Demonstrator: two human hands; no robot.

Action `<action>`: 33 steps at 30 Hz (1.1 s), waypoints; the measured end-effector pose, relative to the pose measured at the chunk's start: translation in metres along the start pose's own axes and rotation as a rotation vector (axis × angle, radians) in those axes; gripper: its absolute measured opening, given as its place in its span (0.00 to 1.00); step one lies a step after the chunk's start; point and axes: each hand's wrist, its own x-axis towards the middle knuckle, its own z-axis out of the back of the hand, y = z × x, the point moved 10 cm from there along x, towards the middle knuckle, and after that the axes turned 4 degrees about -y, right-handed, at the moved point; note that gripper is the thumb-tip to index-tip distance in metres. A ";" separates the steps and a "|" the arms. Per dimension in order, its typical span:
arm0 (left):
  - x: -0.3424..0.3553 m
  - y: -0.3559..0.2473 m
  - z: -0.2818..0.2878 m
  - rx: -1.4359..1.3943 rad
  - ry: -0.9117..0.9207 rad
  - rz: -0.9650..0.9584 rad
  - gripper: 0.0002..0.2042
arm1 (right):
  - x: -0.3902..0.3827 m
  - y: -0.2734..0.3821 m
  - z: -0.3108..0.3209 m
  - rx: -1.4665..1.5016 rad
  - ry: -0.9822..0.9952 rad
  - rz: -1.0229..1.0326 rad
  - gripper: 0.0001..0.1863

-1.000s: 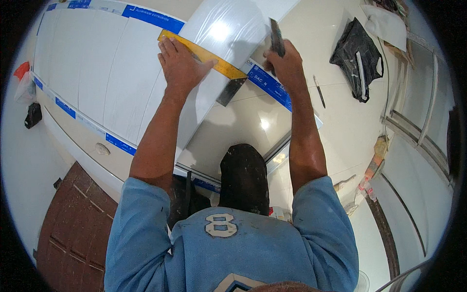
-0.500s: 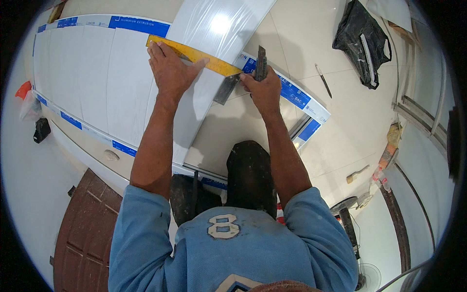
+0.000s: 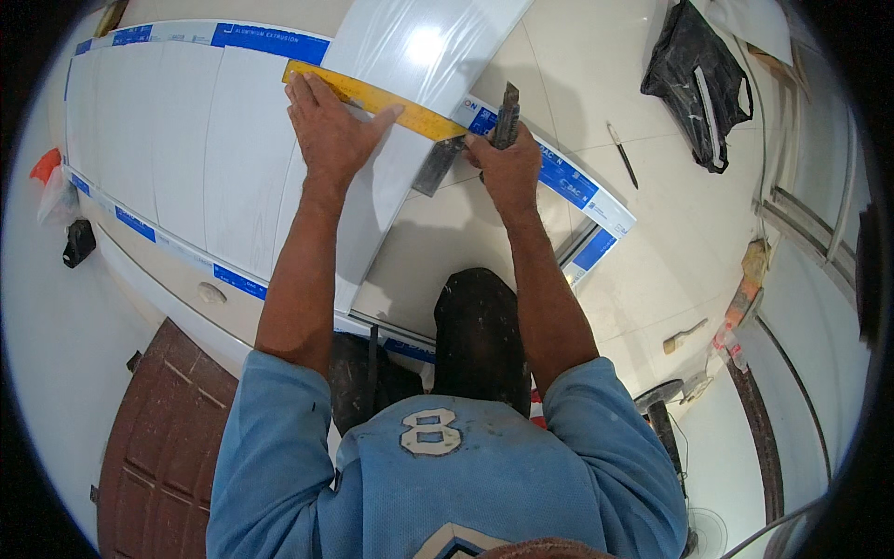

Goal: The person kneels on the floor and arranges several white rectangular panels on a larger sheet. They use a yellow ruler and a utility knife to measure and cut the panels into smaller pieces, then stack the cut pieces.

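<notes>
My left hand [image 3: 331,130] lies flat with its fingers spread, pressing a yellow-bladed try square [image 3: 358,93] onto a long white panel [image 3: 368,200]. The square's grey metal stock [image 3: 435,170] sits at the panel's right edge. Closed around a dark utility knife [image 3: 507,116], my right hand [image 3: 508,168] is at the square's right end, and the knife's body sticks up past the fingers. Where the blade meets the panel is hidden by the hand. Plastic film covers the panel's far part.
Several white panels [image 3: 177,140] lie side by side at left within a frame with blue-and-white protective tape [image 3: 568,177]. A black bag [image 3: 694,88], a pen [image 3: 622,155] and a brush [image 3: 684,336] lie on the floor at right. My knees are at the frame's near edge.
The view has shifted very slightly. My right hand and the knife have tilted a little to the right; the left hand stays on the square.
</notes>
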 end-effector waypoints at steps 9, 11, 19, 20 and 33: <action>-0.003 0.003 -0.003 -0.020 0.007 0.010 0.70 | 0.007 -0.005 0.000 -0.021 -0.011 0.053 0.15; 0.002 0.007 -0.001 -0.014 -0.002 0.003 0.70 | 0.011 -0.008 0.000 -0.022 -0.005 0.060 0.15; 0.001 -0.004 0.006 -0.075 0.083 0.068 0.69 | 0.005 0.001 0.001 -0.049 0.001 0.044 0.14; 0.002 -0.005 0.007 -0.074 0.079 0.064 0.69 | 0.005 0.001 0.001 -0.058 0.003 0.038 0.14; 0.003 0.000 -0.005 0.035 0.072 0.063 0.72 | 0.004 0.002 0.004 -0.120 0.019 0.023 0.20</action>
